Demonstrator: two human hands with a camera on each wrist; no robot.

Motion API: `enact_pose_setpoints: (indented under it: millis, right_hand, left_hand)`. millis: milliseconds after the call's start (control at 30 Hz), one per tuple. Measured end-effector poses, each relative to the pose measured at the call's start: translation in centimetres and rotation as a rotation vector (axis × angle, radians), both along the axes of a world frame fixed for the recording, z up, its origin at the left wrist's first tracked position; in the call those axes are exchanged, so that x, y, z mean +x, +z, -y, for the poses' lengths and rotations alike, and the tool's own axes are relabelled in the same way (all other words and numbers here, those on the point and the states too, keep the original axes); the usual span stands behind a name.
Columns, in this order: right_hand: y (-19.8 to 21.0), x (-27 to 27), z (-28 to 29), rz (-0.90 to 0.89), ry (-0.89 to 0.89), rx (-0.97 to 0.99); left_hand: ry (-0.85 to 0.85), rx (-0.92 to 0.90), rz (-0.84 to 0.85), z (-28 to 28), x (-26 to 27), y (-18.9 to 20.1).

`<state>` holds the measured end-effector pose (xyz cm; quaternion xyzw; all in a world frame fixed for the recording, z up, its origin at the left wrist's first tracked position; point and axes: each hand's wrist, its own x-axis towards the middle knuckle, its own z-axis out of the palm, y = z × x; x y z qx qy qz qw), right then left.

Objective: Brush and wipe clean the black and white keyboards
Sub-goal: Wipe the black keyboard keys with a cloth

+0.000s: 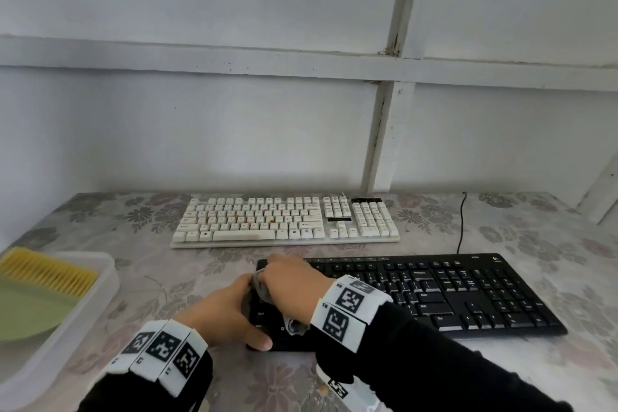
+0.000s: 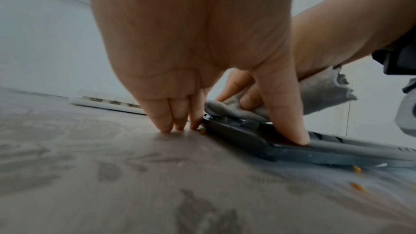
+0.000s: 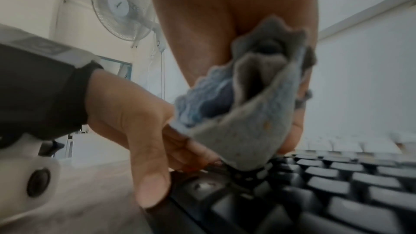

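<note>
The black keyboard (image 1: 451, 294) lies near me on the flowered table, with the white keyboard (image 1: 284, 221) behind it. My left hand (image 1: 230, 311) braces the black keyboard's left end. Its fingertips (image 2: 166, 124) stand on the table beside the edge and its thumb (image 2: 290, 113) presses on the near corner. My right hand (image 1: 294, 278) grips a bunched grey cloth (image 1: 296, 326) and holds it down on the leftmost keys. In the right wrist view the cloth (image 3: 247, 122) touches the black keys (image 3: 337, 184) close to the left thumb (image 3: 150, 184).
A translucent tray (image 1: 107, 278) at the left table edge holds a yellow-bristled brush (image 1: 50, 274) and a green piece. A black cable (image 1: 462, 224) runs back from the black keyboard. Small orange crumbs (image 2: 356, 186) lie on the table by its front edge. The wall stands close behind.
</note>
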<state>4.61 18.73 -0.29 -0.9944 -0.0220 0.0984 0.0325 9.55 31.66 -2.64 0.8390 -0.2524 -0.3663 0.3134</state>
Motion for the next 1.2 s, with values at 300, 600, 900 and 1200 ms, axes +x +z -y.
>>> enact_pose_setpoints:
  millis: [300,600,900,1200]
  right_hand:
    - [-0.7,-4.9,7.5,0.073,-0.094,0.022]
    - [0.6,-7.9,13.7,-0.085,-0.379,-0.112]
    - [1.7,-1.8,3.4,0.008,-0.056,0.124]
    - [0.1,-2.0,2.7,0.051,-0.083,0.051]
  left_hand:
    - [-0.030,0.018,0.030,0.1,-0.5,0.2]
    - [-0.039,-0.033,0.013,0.0,-0.5,0.2]
    - [-0.026,-0.093,-0.045,-0.1,0.0,-0.4]
    - [-0.009,-0.145,-0.077,0.1,0.1,-0.7]
